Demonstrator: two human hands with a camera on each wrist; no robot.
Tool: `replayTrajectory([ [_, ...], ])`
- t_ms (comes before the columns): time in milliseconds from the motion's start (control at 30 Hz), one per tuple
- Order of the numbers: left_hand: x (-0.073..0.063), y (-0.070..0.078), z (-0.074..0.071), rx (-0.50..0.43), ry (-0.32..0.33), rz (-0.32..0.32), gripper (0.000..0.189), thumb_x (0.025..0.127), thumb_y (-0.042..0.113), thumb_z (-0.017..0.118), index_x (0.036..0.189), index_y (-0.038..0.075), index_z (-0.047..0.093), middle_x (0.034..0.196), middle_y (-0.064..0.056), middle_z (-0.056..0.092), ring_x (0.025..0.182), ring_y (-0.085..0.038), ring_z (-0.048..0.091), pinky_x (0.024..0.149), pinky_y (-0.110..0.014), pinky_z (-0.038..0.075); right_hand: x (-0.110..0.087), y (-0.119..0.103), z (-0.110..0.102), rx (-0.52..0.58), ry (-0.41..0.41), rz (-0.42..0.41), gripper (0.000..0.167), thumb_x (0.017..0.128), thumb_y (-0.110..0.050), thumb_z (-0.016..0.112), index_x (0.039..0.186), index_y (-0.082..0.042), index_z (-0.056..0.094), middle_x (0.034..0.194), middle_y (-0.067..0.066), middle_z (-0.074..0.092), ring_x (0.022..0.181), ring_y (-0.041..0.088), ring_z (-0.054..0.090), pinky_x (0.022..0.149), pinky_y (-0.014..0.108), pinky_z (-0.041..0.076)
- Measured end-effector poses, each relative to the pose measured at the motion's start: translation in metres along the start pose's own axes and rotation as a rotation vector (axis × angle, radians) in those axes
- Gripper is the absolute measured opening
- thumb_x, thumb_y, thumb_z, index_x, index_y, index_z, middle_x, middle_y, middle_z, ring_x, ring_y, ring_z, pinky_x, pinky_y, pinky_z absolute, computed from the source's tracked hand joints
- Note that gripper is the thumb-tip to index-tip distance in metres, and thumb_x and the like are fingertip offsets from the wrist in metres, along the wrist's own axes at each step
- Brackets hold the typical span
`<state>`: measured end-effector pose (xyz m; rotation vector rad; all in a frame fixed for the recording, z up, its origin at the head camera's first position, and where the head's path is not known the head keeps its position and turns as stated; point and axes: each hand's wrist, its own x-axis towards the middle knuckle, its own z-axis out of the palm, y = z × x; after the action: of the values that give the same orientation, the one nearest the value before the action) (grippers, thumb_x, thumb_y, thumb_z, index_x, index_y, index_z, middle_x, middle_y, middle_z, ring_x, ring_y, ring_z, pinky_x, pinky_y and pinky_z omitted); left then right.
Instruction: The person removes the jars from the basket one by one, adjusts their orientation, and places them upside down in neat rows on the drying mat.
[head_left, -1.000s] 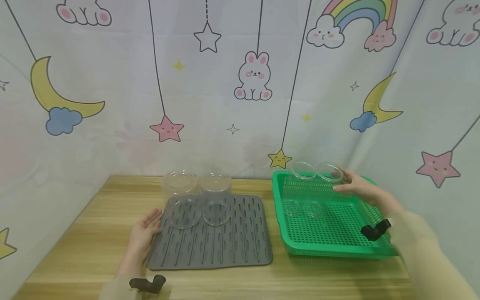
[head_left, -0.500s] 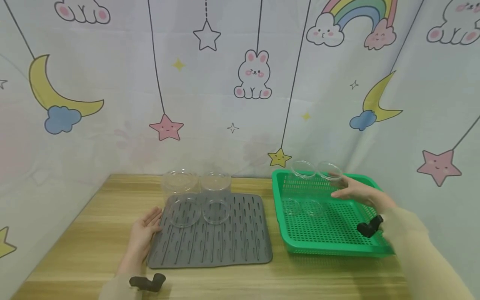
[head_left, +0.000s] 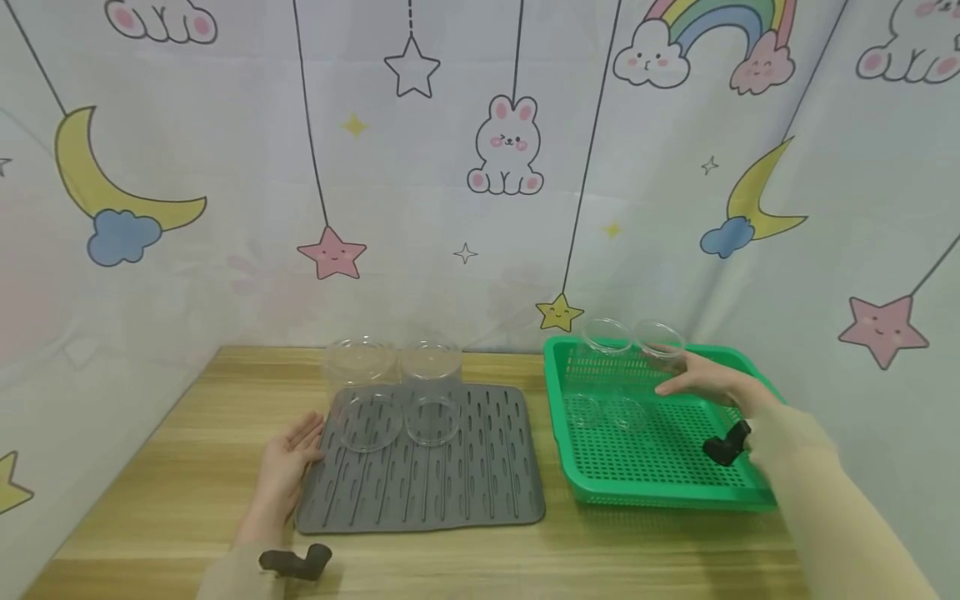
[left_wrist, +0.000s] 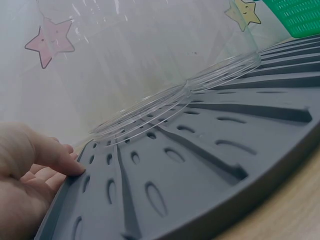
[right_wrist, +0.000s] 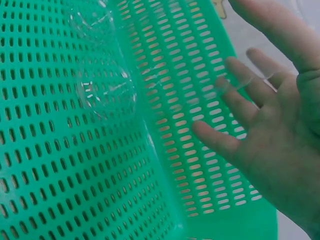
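Note:
On the grey drying mat [head_left: 491,492] stand two clear cups upside down, the left one [head_left: 363,358] beside the right one [head_left: 431,358]. My left hand [head_left: 288,458] lies at the mat's left edge. In the left wrist view its thumb [left_wrist: 65,162] touches the mat's rim, with the other fingers loosely extended beyond it. Two more clear cups, a left one [head_left: 585,412] and a right one [head_left: 628,415], stand upright in the green basket [head_left: 675,493]. My right hand [head_left: 708,379] is at the right cup, fingers spread around its far side; contact is unclear.
A wooden table [head_left: 165,467] bears the mat and the basket. Behind it hangs a white cloth [head_left: 435,175] printed with stars, moons and rabbits. Black camera mounts sit on both wrists.
My right hand has shifted slightly left, closer to the right cup in the basket. The left hand and the cups stay in place.

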<state>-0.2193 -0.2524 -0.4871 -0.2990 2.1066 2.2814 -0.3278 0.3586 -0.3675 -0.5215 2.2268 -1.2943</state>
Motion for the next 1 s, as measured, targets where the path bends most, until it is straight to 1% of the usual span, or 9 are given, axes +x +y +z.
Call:
replayTrajectory([
  [100, 0.0, 0.0, 0.0, 0.002, -0.005, -0.006, 0.074, 0.09, -0.018, 0.036, 0.155, 0.0, 0.006, 0.162, -0.019, 0.012, 0.15, -0.03, 0.016, 0.123, -0.035, 0.019, 0.002, 0.001, 0.003, 0.007, 0.014, -0.018, 0.094, 0.092, -0.007, 0.064, 0.155, 0.001, -0.004, 0.16, 0.029, 0.001, 0.145, 0.052, -0.004, 0.113, 0.07, 0.022],
  [267, 0.001, -0.001, 0.0, -0.002, -0.008, -0.014, 0.074, 0.09, -0.018, 0.037, 0.155, 0.0, 0.006, 0.162, -0.019, 0.013, 0.15, -0.03, 0.016, 0.123, -0.035, 0.02, 0.002, 0.004, 0.007, 0.014, 0.055, -0.021, 0.09, 0.092, -0.005, 0.063, 0.155, 0.002, -0.001, 0.16, 0.03, 0.006, 0.145, 0.053, 0.003, 0.112, 0.069, 0.026],
  [533, 0.002, 0.001, 0.0, 0.006, -0.011, -0.014, 0.073, 0.09, -0.018, 0.036, 0.155, -0.001, 0.006, 0.162, -0.02, 0.013, 0.15, -0.031, 0.016, 0.123, -0.035, 0.02, 0.001, 0.005, 0.008, 0.023, 0.054, -0.057, 0.086, 0.093, -0.003, 0.059, 0.155, 0.002, -0.001, 0.16, 0.03, 0.005, 0.145, 0.051, 0.001, 0.113, 0.071, 0.022],
  [700, 0.003, 0.003, -0.001, 0.003, -0.015, -0.012, 0.073, 0.09, -0.018, 0.036, 0.155, -0.002, 0.007, 0.162, -0.02, 0.013, 0.15, -0.031, 0.017, 0.122, -0.033, 0.021, -0.004, 0.005, 0.008, 0.017, 0.087, -0.06, 0.087, 0.094, -0.007, 0.06, 0.155, 0.0, 0.0, 0.16, 0.028, 0.006, 0.146, 0.049, 0.003, 0.113, 0.07, 0.023],
  [933, 0.004, 0.003, -0.001, 0.002, -0.021, -0.004, 0.073, 0.09, -0.018, 0.037, 0.154, -0.002, 0.006, 0.162, -0.021, 0.013, 0.15, -0.032, 0.017, 0.122, -0.033, 0.021, -0.009, 0.003, 0.006, 0.017, 0.126, -0.061, 0.087, 0.094, -0.008, 0.06, 0.156, -0.003, 0.0, 0.16, 0.029, 0.005, 0.146, 0.051, 0.003, 0.112, 0.071, 0.023],
  [1000, 0.005, 0.004, -0.002, -0.001, -0.018, -0.007, 0.073, 0.09, -0.018, 0.037, 0.154, -0.002, 0.006, 0.162, -0.021, 0.013, 0.15, -0.032, 0.017, 0.122, -0.033, 0.021, -0.01, 0.001, 0.006, 0.017, 0.142, -0.058, 0.085, 0.094, -0.009, 0.061, 0.157, -0.004, 0.003, 0.161, 0.028, 0.007, 0.146, 0.05, 0.004, 0.113, 0.068, 0.026],
])
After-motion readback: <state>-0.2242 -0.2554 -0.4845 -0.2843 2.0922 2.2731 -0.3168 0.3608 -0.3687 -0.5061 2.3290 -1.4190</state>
